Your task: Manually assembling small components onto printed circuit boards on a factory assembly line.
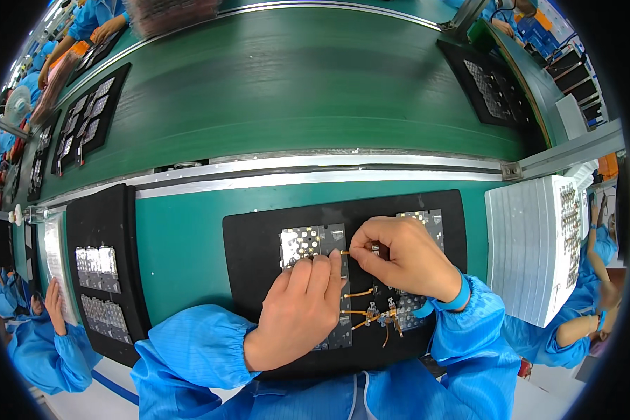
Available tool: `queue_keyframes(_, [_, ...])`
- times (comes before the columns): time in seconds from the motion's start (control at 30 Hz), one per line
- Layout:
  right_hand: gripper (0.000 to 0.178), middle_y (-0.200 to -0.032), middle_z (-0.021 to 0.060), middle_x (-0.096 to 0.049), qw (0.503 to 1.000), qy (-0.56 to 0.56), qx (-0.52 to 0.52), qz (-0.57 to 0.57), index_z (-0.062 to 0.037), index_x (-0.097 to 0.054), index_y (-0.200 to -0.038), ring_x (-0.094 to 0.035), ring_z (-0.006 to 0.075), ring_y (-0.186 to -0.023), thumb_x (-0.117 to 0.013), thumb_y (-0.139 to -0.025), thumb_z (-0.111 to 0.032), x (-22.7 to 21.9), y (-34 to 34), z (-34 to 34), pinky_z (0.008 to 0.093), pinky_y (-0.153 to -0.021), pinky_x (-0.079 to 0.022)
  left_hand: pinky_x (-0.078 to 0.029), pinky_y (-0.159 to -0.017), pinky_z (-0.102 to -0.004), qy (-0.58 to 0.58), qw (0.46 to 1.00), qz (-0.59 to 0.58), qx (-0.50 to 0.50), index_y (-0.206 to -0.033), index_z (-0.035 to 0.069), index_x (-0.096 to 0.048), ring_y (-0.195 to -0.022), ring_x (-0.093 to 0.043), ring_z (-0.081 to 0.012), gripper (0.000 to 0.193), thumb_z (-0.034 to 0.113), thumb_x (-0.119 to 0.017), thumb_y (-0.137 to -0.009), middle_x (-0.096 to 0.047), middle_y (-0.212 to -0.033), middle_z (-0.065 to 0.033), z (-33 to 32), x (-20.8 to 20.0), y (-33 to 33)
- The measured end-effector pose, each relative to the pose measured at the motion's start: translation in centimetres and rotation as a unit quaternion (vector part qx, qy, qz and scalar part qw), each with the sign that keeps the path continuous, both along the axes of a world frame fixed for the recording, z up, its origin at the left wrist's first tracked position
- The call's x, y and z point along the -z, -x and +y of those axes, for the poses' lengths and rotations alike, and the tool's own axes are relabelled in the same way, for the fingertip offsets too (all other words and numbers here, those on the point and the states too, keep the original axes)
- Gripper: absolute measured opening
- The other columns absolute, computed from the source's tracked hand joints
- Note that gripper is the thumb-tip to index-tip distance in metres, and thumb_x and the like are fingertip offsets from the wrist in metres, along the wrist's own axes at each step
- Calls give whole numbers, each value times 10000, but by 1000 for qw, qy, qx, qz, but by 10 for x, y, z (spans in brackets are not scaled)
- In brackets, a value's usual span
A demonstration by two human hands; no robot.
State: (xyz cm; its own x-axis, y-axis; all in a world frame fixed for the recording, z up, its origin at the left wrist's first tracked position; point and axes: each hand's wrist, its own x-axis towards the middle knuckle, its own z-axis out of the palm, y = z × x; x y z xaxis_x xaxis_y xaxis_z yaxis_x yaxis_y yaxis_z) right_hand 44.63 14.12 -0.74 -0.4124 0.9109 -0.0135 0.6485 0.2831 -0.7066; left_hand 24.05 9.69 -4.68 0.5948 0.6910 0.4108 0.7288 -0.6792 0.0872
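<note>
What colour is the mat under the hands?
Black; the mat shows best in the head view.

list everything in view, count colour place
bench mats: two, black, centre and left
circuit panels: at least four, grey, bench mats
strips: several, orange, centre mat
layered stack: one, white, right
conveyor: one, green, far side
belt mats: several, black, both ends
workbench: one, green, under mats
fan: one, white, upper left
co-workers: several, blue, both sides
wristband: one, blue, right wrist
left hand: one, blue-sleeved, over centre mat
right hand: one, blue-sleeved, over centre mat
</note>
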Motion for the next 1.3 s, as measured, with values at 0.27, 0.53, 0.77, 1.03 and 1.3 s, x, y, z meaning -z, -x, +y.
queue_keyframes(0.27, [68,-756,103,-648,1000,6,4,-4,-9,-689,-848,-603,231,-617,-731,-862,-60,1,1,1,338,-547,-448,-515,-720,-313,8,1000,-3,2,-1194,-21,-717,-888,-588,-212,421,220,-750,-850,-605,-1004,-80,0,0,0])
queue_keyframes(0.53, [58,-751,103,-650,1000,6,5,-6,-9,-687,-843,-607,232,-609,-727,-852,-51,0,0,1,340,-541,-447,-515,-718,-315,7,1000,-3,1,-1194,-27,-714,-878,-591,-213,425,212,-751,-845,-606,-1002,-81,0,-1,-2])
queue_keyframes(0.77, [57,-753,104,-652,1000,3,5,-3,-9,-679,-835,-603,235,-594,-722,-843,-45,2,-1,2,339,-532,-443,-523,-751,-289,4,1000,1,4,-1183,-75,-714,-900,-573,-205,402,194,-720,-884,-606,-979,-91,1,-1,-4])
queue_keyframes(1.03, [68,-756,113,-654,1000,-1,12,-12,-9,-685,-849,-611,251,-594,-724,-838,-63,2,-2,2,347,-534,-450,-495,-712,-294,1,1000,6,3,-1243,-14,-706,-859,-555,-208,436,160,-676,-845,-572,-975,-79,3,1,-4])
queue_keyframes(1.3, [193,-779,129,-664,997,-39,27,-64,-22,-694,-1007,-649,282,-635,-765,-845,-100,-7,-1,-12,372,-565,-490,-473,-691,-328,35,999,23,16,-1260,13,-699,-866,-562,-219,423,174,-700,-869,-557,-986,-73,-1,-5,-3])
